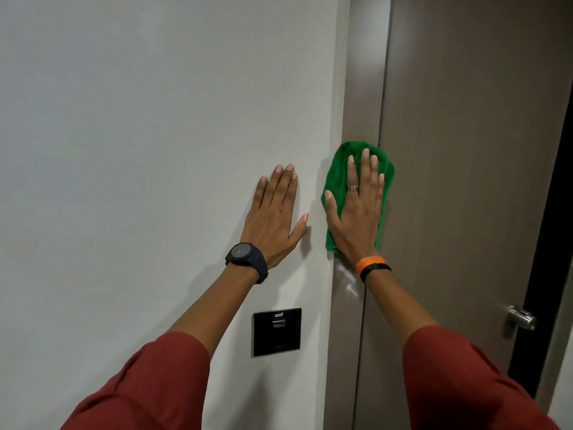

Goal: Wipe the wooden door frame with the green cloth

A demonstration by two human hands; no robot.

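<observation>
Green cloth (pixel 336 169), one piece, lies flat against the brown door frame (pixel 361 88), pressed there by the right hand (pixel 356 212); that hand is spread open with its fingers apart, palm on the cloth and nothing clamped in it; the cloth's left edge reaches the frame's border with the wall (pixel 139 135), its right edge laps a little onto the door (pixel 465 150). One ring (pixel 352 188) sits on a finger of the right hand; two bands, one orange (pixel 369 262) and one black (pixel 376 270), circle that wrist. Just left of the door frame the left hand (pixel 274 218) rests flat on the pale wall, fingers held close together and the thumb apart, holding nothing; one black watch (pixel 246 259) is on its wrist. Two red sleeves (pixel 148 386) cover the forearms. Left of the frame and lower, one black square panel (pixel 277 332) is set in the wall. Right of the frame, at the door's far edge, one metal handle (pixel 519 319) sticks out. On the frame below the cloth, pale shiny streaks (pixel 347 279) show.
</observation>
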